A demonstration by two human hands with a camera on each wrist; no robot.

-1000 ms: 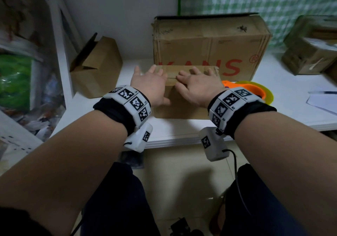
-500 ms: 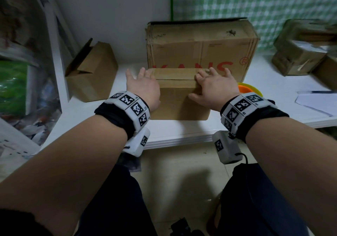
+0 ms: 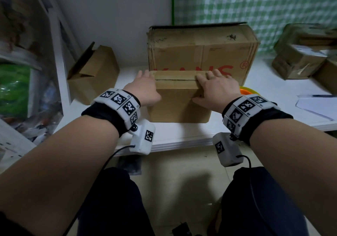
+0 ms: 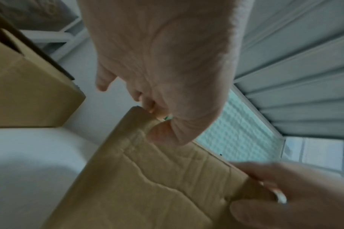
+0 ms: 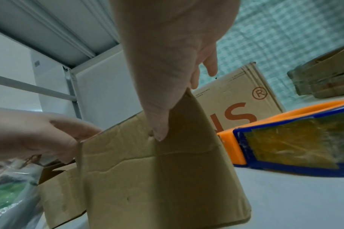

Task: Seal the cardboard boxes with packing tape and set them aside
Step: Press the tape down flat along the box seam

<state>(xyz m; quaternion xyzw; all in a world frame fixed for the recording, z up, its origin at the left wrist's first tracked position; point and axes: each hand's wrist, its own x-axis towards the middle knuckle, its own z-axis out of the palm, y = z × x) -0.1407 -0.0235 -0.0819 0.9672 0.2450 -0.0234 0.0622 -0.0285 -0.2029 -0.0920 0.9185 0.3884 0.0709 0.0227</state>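
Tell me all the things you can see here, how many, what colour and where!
small brown cardboard box: one, brown, front middle of the table, flaps down, held at both ends.
large brown cardboard box with red letters: one, brown, behind the small box.
open brown cardboard box: one, brown, left, flap up.
stacked brown cardboard boxes: several, blurred, brown, far right.
orange and blue tape dispenser: one, right of the small box.
white paper sheet: one, right edge.
white table: one, under everything.
left hand: one, holds the small box's left end.
right hand: one, holds its right end.
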